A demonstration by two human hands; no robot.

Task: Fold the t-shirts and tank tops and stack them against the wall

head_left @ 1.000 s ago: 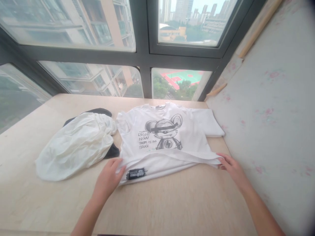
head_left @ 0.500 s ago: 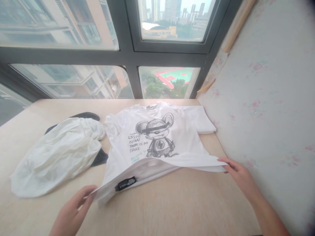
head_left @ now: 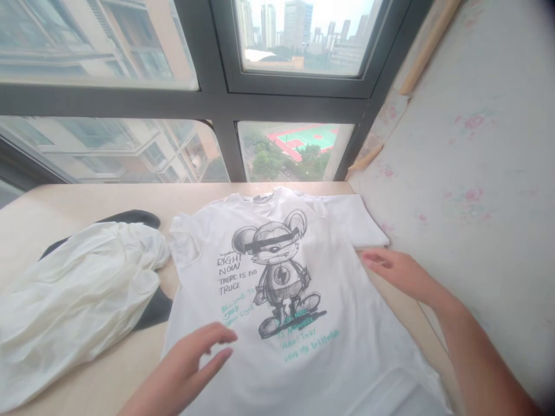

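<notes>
A white T-shirt [head_left: 329, 289] lies spread out, front up, with its collar toward the window. On its chest is a sketched cartoon bear, with black and green lettering beside and below it. My left hand [head_left: 195, 358] is over the lower left of the shirt, thumb and fingers apart, holding nothing. Near the shirt's right sleeve [head_left: 351, 216], my right hand [head_left: 399, 268] hovers at the shirt's edge, fingers stretched out and nothing in them. The shirt's hem runs toward the bottom of the picture, partly creased at lower right.
To the left lies a crumpled white garment [head_left: 87, 294] with black parts [head_left: 151, 309] showing under it. The pale wooden surface [head_left: 130, 358] meets a grey window frame [head_left: 212, 110] at the back. A flowered wall [head_left: 489, 150] rises on the right.
Both hands have let go of the shirt's hem, which they held lifted before. The shirt now lies flat toward me, its inside label covered. My hands have moved up over it.
</notes>
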